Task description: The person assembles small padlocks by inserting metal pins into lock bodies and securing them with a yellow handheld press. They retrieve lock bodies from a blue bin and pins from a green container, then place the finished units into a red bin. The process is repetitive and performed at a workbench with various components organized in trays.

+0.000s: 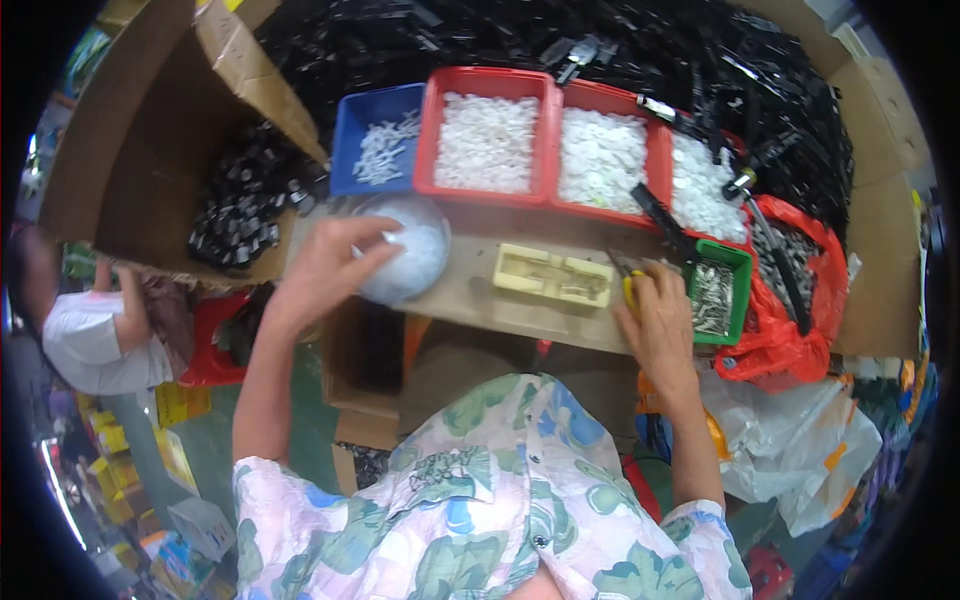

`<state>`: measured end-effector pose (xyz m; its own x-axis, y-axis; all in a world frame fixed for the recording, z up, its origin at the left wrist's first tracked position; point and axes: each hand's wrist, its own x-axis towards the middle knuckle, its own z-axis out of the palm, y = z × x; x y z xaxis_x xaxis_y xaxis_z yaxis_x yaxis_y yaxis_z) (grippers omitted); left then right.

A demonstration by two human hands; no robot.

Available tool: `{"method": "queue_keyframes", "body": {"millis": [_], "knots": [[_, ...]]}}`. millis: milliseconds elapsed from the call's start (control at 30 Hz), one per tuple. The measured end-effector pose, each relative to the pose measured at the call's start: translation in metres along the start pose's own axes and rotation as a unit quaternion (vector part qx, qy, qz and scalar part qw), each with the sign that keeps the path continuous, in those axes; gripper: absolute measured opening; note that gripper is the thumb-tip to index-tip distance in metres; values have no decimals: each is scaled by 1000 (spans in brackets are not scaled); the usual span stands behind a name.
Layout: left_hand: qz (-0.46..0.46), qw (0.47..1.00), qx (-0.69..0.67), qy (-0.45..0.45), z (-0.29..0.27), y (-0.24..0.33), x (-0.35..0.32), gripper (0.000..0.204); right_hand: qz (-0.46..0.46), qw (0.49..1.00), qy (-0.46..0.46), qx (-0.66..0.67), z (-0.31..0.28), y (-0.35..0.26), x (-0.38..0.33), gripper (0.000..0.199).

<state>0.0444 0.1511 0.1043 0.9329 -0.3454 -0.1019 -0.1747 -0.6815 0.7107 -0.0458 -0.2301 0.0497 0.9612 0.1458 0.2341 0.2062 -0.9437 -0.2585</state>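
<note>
My left hand (335, 262) reaches over the rim of a round clear bowl (432, 268) with white contents. Its thumb and forefinger are pinched on a small white piece (393, 238), too small to name. My right hand (657, 312) is closed around a yellow-handled tool (629, 288) with thin dark tips; its exact kind is unclear. Between the two hands a cream-coloured block fixture (520, 273) with shaped hollows lies on the brown work board (470, 305). Just right of my right hand stands a green tray (743, 290) of small metal parts.
Behind the board stand a blue tray (345, 150) with white pins and red trays (549, 140) of small white parts. Black pieces (660, 40) heap up behind them. At right is a red plastic bag (822, 290); at left, a cardboard box (130, 150). Another person (90, 335) sits beyond.
</note>
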Motion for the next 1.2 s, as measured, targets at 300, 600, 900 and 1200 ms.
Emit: {"method": "queue_keyframes", "body": {"millis": [300,600,900,1200], "knots": [[7,991,32,132,-18,-30,41,28,7,990,117,-73,-20,37,40,23],[-69,982,53,169,-22,-23,-10,23,-161,977,61,127,-4,12,46,17],[78,987,56,130,34,23,-29,16,-209,973,-56,76,14,-26,44,11],[7,933,189,306,-9,-65,-34,23,-183,974,-78,104,13,-28,45,17]]}}
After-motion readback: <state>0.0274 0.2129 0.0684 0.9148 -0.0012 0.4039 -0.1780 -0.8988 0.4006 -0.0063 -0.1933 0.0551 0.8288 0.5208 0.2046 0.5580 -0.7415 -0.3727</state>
